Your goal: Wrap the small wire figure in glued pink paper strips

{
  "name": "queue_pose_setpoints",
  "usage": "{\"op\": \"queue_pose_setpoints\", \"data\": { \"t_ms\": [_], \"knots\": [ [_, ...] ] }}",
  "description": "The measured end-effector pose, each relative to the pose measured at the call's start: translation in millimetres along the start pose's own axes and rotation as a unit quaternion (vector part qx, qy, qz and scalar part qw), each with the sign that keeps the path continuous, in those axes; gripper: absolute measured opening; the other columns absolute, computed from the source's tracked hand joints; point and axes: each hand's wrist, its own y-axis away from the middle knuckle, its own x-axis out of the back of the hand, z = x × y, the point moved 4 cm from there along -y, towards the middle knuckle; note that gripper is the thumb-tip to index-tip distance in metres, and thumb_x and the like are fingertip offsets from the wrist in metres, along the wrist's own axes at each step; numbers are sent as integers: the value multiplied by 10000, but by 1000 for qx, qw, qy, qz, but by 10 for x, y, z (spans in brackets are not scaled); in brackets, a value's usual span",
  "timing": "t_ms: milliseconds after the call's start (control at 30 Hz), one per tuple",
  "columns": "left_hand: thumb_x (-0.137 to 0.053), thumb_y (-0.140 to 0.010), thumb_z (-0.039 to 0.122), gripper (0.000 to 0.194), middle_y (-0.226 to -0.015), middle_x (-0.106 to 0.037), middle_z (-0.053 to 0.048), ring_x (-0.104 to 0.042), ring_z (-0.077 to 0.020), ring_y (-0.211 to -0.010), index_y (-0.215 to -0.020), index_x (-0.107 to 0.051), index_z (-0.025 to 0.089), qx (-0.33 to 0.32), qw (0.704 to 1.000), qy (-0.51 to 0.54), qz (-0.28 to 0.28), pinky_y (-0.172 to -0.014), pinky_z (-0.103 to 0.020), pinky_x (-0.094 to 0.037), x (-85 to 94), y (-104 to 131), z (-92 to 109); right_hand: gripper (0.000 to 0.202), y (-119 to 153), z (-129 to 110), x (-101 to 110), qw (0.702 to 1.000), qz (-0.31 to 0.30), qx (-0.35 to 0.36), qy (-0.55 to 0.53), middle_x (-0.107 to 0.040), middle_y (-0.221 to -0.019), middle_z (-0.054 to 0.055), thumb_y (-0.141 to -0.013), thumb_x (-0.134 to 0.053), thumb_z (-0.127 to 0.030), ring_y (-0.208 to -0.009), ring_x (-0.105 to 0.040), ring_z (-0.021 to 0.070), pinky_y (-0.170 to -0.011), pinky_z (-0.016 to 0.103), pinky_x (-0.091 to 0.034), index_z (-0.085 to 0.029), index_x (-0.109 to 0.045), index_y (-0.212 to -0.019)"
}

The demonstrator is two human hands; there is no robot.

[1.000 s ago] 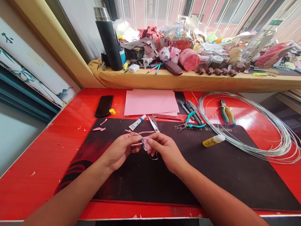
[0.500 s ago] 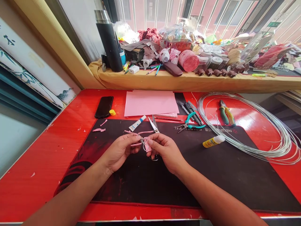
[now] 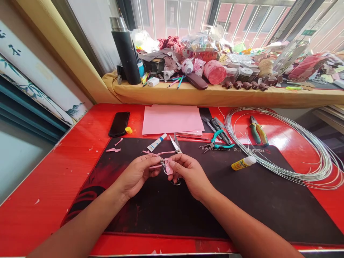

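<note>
Over the dark mat, my left hand (image 3: 139,175) pinches a small wire frame (image 3: 166,168) with bare silver loops and thin limbs wrapped in pink paper. My right hand (image 3: 190,172) is closed on a small pink paper piece (image 3: 169,166), held against the wire loops. Fingers cover part of both. Scissors (image 3: 176,144) lie with blades apart just beyond my right hand; a dark handle shows below its fingers. A white glue tube (image 3: 157,142) with a blue band rests on the mat ahead of my left hand.
Pink paper sheets (image 3: 172,120) lie at the back. To the right are teal pliers (image 3: 215,143), a glue stick (image 3: 243,163), a large wire coil (image 3: 303,172) and green-yellow pliers (image 3: 258,131). A phone (image 3: 119,124) and yellow cap (image 3: 128,130) lie left. A crowded sill (image 3: 166,92) runs behind.
The view has tilted slightly, so the background sits a little lower. Both hands keep nearly the same hold, and the pink paper piece has shifted very slightly against the wire loops.
</note>
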Motion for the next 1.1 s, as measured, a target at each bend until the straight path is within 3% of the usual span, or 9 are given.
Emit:
{"op": "queue_pose_setpoints", "data": {
  "t_ms": [1100],
  "knots": [
    [-966, -674, 384, 337, -741, -641, -10, -548, -112, -664, -766, -750, 143, -10, 1000, 14, -1, -589, -225, -448, -11, 10, 5, 361, 3, -14, -16, 1000, -3, 4, 2, -696, -725, 3, -826, -865, -510, -594, -653, 133, -539, 241, -459, -182, -736, -902]
  ]
}}
